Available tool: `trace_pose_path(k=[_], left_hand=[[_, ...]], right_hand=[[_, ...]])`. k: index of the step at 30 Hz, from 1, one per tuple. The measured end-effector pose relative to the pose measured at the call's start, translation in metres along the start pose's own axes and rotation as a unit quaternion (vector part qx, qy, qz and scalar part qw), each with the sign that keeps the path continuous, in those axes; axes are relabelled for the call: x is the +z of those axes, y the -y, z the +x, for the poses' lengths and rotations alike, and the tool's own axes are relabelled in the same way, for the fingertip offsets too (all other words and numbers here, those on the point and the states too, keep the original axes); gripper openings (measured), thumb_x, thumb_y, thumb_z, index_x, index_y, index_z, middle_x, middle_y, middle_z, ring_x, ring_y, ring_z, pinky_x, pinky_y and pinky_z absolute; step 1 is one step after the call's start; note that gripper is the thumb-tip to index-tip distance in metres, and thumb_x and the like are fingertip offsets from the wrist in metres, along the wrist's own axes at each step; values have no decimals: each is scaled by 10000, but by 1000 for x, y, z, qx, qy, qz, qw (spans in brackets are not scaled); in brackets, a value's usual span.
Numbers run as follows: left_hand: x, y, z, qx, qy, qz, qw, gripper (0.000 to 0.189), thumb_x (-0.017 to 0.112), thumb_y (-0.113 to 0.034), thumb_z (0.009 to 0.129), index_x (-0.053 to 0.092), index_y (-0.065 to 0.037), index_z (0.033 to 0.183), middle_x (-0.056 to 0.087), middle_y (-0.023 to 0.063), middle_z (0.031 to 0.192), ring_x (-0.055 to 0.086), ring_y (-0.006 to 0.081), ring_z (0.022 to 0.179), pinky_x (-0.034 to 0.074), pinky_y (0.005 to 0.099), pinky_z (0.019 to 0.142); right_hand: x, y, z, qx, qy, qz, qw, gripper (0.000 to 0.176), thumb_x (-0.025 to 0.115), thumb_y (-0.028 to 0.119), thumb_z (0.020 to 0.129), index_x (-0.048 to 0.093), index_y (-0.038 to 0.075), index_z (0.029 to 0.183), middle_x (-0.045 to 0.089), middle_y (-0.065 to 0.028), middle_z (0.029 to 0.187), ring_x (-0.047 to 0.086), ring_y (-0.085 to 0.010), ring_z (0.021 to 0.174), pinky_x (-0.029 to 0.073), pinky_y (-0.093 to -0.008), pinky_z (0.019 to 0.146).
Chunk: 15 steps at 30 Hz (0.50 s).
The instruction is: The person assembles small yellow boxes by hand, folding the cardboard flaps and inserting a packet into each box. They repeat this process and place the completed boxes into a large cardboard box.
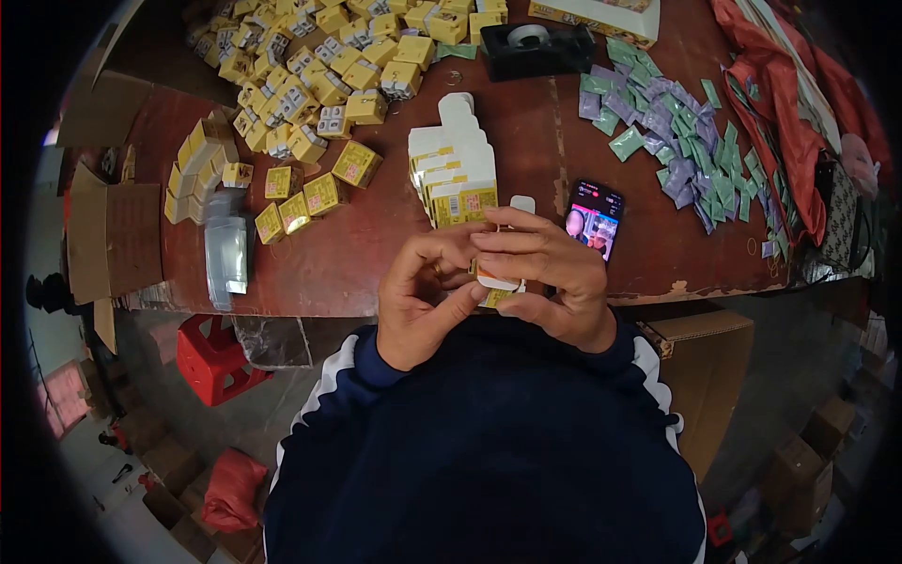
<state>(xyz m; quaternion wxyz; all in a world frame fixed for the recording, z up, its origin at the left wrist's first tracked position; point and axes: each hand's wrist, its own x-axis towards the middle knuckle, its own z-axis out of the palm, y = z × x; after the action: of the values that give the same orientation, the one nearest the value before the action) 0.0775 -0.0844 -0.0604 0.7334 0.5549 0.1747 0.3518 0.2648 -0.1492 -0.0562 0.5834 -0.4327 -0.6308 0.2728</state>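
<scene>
Between my two hands, near the table's front edge, is a small yellow carton (498, 281) with white flaps standing out. My left hand (423, 296) grips its left side, thumb and fingers bent against it. From the right, my right hand (554, 277) curls its fingers over the top and front, hiding much of the carton. Just beyond my hands lies a fanned stack of flattened yellow cartons (460, 179), their white inner sides partly showing. A few closed yellow boxes (321, 195) sit to the left of that stack.
A large heap of yellow-and-white pieces (329, 80) covers the back left. Green and purple sachets (676, 141) are scattered at right, near a lit phone (594, 223). A black tape dispenser (537, 52) stands at the back. Clear plastic (225, 249) lies left; a red stool (211, 362) is below.
</scene>
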Motion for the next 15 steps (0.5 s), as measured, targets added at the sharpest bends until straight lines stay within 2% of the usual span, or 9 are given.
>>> trace_pose_path(k=[3,5,12,15], left_hand=[[3,-4,0,-8,-22,1,1000,292,615,89,907,474,-22,1138,514,200,1369,587,229,1189,505,340,976],[1,-7,0,-20,-15,61,998,320,627,88,900,473,-21,1158,521,187,1369,598,215,1176,525,321,941],[3,-8,-1,-45,-23,79,996,341,646,88,885,482,-25,1161,538,155,1348,602,179,1160,536,281,897],[1,-7,-2,-57,-17,98,993,344,646,97,879,490,-29,1158,553,132,1307,607,164,1136,538,269,881]], right_hand=[[2,2,-1,53,-1,41,998,273,773,62,814,724,-7,1074,705,-156,1142,610,-340,1202,484,-428,1009],[4,5,-1,111,-14,54,992,242,743,30,837,725,-7,1075,707,-150,1151,613,-323,1203,490,-415,1009],[7,8,-1,160,-39,57,985,215,702,-14,855,724,-12,1069,723,-147,1107,649,-301,1148,504,-386,997],[7,10,-1,201,-50,76,975,198,690,-35,854,731,-38,1048,722,-181,1091,642,-299,1151,486,-378,1006]])
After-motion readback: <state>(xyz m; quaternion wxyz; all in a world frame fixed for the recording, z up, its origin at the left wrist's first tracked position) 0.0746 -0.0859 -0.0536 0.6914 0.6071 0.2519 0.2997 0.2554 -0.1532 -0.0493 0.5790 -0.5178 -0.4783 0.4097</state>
